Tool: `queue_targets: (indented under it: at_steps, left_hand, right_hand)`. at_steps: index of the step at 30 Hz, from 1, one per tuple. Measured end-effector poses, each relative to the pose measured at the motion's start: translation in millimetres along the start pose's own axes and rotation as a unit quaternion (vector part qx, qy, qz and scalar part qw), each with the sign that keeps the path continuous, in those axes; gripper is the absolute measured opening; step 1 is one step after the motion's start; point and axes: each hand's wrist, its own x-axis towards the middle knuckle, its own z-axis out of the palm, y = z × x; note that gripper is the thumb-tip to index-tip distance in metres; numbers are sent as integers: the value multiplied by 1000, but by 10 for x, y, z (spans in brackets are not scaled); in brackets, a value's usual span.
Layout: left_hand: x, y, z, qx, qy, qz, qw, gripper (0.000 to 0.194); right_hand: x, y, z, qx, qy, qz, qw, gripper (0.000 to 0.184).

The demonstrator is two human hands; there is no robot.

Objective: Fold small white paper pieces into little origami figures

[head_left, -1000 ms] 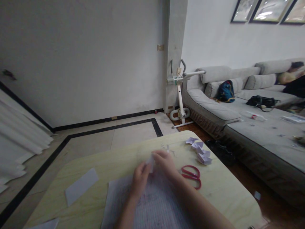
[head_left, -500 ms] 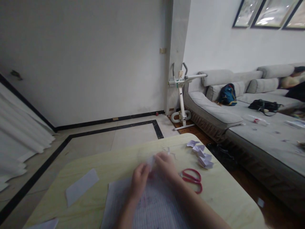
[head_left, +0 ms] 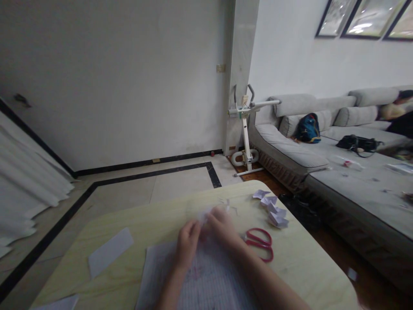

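Observation:
My left hand (head_left: 187, 243) and my right hand (head_left: 222, 224) meet over the middle of a pale wooden table (head_left: 155, 215). Their fingers are pinched together on a small white piece of paper (head_left: 204, 216), which is blurred. Both hands hover above a large lined sheet (head_left: 206, 280) lying in front of me. Red-handled scissors (head_left: 260, 243) lie just right of my right hand. Beyond the scissors sit several small folded paper shapes (head_left: 272, 209).
A white paper strip (head_left: 109, 252) lies at the table's left, another paper corner (head_left: 61, 303) at the near left edge. A grey sofa (head_left: 338, 172) with bags stands to the right. An exercise machine (head_left: 245, 129) stands by the wall pillar.
The small paper has been drawn lower between my fingers and now looks crumpled and blurred. My hands stay in the same spot. The view has shifted slightly.

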Motion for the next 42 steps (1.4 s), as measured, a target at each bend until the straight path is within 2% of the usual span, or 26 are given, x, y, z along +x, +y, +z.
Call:
queue_targets:
  at_steps: [3, 8, 14, 21, 24, 26, 28, 31, 36, 42]
  left_hand:
    - [7, 18, -14, -1, 6, 4, 1000, 31]
    - [-5, 58, -8, -8, 0, -2, 1000, 31]
    - [-13, 84, 14, -35, -10, -12, 999, 31]
    - [-28, 72, 14, -24, -38, -5, 999, 31]
    - [-11, -1, 32, 6, 6, 17, 1000, 28]
    - [5, -53, 40, 48, 60, 56, 996, 29]
    - [17, -90, 41, 88, 78, 92, 989, 32]
    - [24, -126, 29, 109, 48, 98, 988, 32]
    - [30, -188, 8, 63, 28, 68, 995, 36]
    - [26, -161, 9, 22, 0, 44, 999, 40]
  right_hand:
    - [-27, -29, 16, 2, -31, 0, 1000, 22]
    - [-38, -75, 5, 23, -47, -14, 999, 20]
    - [-39, -49, 5, 54, -5, 30, 998, 21]
    - [-12, 37, -50, 41, 14, 20, 999, 26]
    - [0, 43, -65, 26, 26, 7, 999, 26]
    - [3, 47, -59, 12, 33, -4, 999, 27]
    - [-1, 53, -43, -1, 36, -14, 999, 28]
    - [-22, 42, -18, -18, 30, -26, 999, 25]
    - [-65, -72, -6, -47, -12, -55, 997, 16]
    - [-46, -111, -6, 33, -27, -20, 999, 19]
